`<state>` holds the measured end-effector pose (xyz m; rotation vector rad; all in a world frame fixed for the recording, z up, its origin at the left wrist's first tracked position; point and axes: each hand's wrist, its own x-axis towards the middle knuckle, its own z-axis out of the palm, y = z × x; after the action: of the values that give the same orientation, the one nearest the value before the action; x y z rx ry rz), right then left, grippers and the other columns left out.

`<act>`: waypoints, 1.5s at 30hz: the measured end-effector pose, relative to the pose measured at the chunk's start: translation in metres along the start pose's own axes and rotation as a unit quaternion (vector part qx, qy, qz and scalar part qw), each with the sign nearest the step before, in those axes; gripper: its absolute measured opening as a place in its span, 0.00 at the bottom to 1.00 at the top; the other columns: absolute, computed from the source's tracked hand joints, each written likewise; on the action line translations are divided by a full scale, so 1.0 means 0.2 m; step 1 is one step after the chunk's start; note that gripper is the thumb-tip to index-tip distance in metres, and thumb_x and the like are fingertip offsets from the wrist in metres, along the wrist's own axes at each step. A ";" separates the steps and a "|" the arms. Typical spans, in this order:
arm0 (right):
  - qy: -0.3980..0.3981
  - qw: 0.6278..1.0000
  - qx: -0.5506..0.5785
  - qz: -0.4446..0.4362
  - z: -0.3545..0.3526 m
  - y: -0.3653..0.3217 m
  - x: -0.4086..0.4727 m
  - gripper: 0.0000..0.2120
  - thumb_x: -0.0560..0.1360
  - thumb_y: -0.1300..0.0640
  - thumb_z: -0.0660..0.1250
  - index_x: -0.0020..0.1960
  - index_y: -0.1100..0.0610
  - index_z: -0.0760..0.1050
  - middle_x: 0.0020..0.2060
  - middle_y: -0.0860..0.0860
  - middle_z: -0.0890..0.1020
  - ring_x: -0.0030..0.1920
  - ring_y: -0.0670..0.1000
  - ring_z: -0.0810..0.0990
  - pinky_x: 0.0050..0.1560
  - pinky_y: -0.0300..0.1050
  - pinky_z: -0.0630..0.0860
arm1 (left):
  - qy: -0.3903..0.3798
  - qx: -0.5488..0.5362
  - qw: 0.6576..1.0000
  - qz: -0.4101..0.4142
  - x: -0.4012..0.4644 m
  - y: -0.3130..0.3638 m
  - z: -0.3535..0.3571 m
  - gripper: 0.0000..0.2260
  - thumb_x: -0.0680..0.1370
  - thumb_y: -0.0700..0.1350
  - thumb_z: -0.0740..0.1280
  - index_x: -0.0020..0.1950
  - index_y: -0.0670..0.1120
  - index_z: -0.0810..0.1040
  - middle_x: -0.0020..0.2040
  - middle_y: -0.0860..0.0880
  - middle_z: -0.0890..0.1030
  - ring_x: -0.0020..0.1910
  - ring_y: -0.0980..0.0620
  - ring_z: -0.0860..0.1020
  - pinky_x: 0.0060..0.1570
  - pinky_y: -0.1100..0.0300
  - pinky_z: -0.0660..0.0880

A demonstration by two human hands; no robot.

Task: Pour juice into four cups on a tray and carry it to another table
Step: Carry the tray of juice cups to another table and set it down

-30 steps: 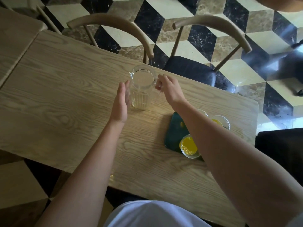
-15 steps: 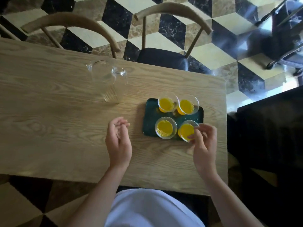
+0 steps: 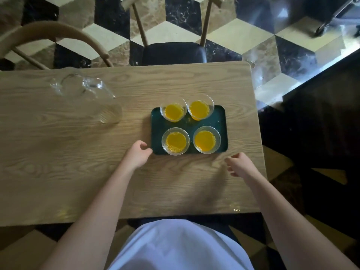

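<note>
Dark green rectangular metal tray rests on the light wooden counter, bearing four clear plastic cups of orange juice. Head view: the left hand, fingers loosely curled, touches the tray's near-left corner; the right hand, fingers relaxed and spread, hovers just beside its near-right corner, holding nothing. An empty clear glass pitcher stands far left of the tray. Risk: an uneven lift would likely tilt the tray, spilling juice.

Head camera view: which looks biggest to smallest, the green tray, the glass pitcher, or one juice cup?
1. Green tray, largest.
2. Glass pitcher, somewhat smaller, though its clear edges are hard to trace.
3. Near-left juice cup, smallest; all four cups look about alike.
</note>
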<state>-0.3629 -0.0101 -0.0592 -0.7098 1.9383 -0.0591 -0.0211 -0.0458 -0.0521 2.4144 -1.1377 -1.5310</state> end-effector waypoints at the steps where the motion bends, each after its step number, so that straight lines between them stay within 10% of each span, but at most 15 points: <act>1: 0.012 1.000 -0.006 -0.008 -0.02 -0.03 0.04 0.15 0.74 0.56 0.64 0.53 0.66 0.79 0.43 0.57 0.83 0.42 0.55 0.83 0.42 0.49 0.83 | 0.022 -0.007 1.000 0.005 0.03 0.03 -0.01 0.18 0.78 0.46 0.67 0.68 0.46 0.74 0.57 0.43 0.82 0.53 0.42 0.82 0.59 0.44 0.79; 8: 0.097 0.980 0.066 -0.159 -0.08 -0.24 0.20 0.25 0.78 0.61 0.63 0.74 0.51 0.66 0.54 0.52 0.80 0.53 0.54 0.80 0.51 0.51 0.81 | 0.105 -0.070 0.989 0.080 0.16 0.20 0.06 0.29 0.80 0.40 0.68 0.79 0.56 0.65 0.48 0.44 0.82 0.43 0.49 0.80 0.44 0.57 0.75; 17: 0.059 0.967 0.046 -0.243 -0.10 -0.27 0.34 0.34 0.77 0.70 0.65 0.77 0.45 0.64 0.51 0.45 0.80 0.44 0.33 0.79 0.35 0.24 0.73 | 0.108 -0.082 0.986 0.093 0.20 0.13 0.13 0.33 0.82 0.37 0.65 0.80 0.61 0.59 0.50 0.42 0.81 0.44 0.45 0.80 0.49 0.50 0.81; 25: 0.047 0.962 -0.062 -0.263 -0.10 -0.23 0.37 0.35 0.79 0.63 0.65 0.79 0.43 0.57 0.45 0.45 0.81 0.44 0.41 0.77 0.41 0.27 0.67 | 0.076 0.015 0.993 0.086 0.22 0.15 0.12 0.32 0.84 0.38 0.62 0.80 0.66 0.55 0.70 0.40 0.73 0.62 0.41 0.78 0.63 0.46 0.76; 31: 0.039 0.970 -0.046 -0.235 -0.12 -0.25 0.38 0.35 0.78 0.65 0.66 0.79 0.42 0.59 0.48 0.49 0.85 0.49 0.48 0.80 0.46 0.36 0.71 | 0.065 -0.060 0.994 0.062 0.26 0.14 0.12 0.33 0.83 0.34 0.62 0.78 0.67 0.60 0.70 0.40 0.74 0.56 0.45 0.81 0.42 0.65 0.73; 36: 0.033 0.975 0.043 -0.216 -0.09 -0.25 0.35 0.36 0.77 0.70 0.63 0.77 0.42 0.62 0.46 0.51 0.85 0.49 0.50 0.82 0.51 0.48 0.79 | 0.055 -0.101 0.992 0.055 0.26 0.14 0.11 0.33 0.83 0.34 0.63 0.77 0.67 0.62 0.72 0.40 0.73 0.65 0.39 0.77 0.65 0.47 0.75; 45: 0.009 0.973 0.079 -0.217 -0.09 -0.25 0.28 0.35 0.78 0.71 0.61 0.78 0.45 0.62 0.47 0.61 0.84 0.40 0.55 0.77 0.43 0.52 0.76 | 0.021 -0.143 0.988 0.061 0.22 0.09 0.11 0.33 0.82 0.33 0.63 0.78 0.65 0.62 0.75 0.38 0.70 0.73 0.45 0.70 0.62 0.59 0.66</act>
<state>-0.3729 -0.0836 -0.0783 -1.0158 1.7406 -0.4859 -0.0379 -0.0782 -0.0886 2.1383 -0.9633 -1.4835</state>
